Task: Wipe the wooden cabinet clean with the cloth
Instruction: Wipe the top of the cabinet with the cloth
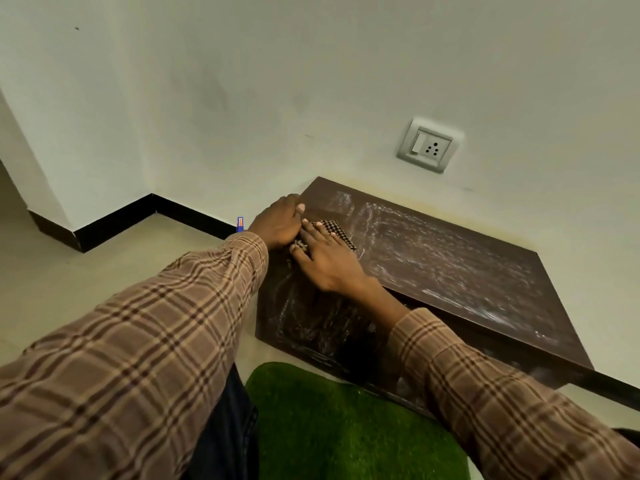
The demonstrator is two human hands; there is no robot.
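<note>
pressing checked woven cloth (pixel 334 230) flat, right hand (pixel 327 259) fingers straight, left hand (pixel 278 223) fingers curled on streaky dark cabinet (pixel 450 268) edge

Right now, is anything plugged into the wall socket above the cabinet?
No, the wall socket shows bare pin holes and no plug or cord above the wooden cabinet.

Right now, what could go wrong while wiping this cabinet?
The cloth is small under the right hand, so the whitish streaks across the cabinet top might just smear. The left hand sits at the cabinet's edge and could slip off. A wet cloth nearing the wall socket could be unsafe.
</note>
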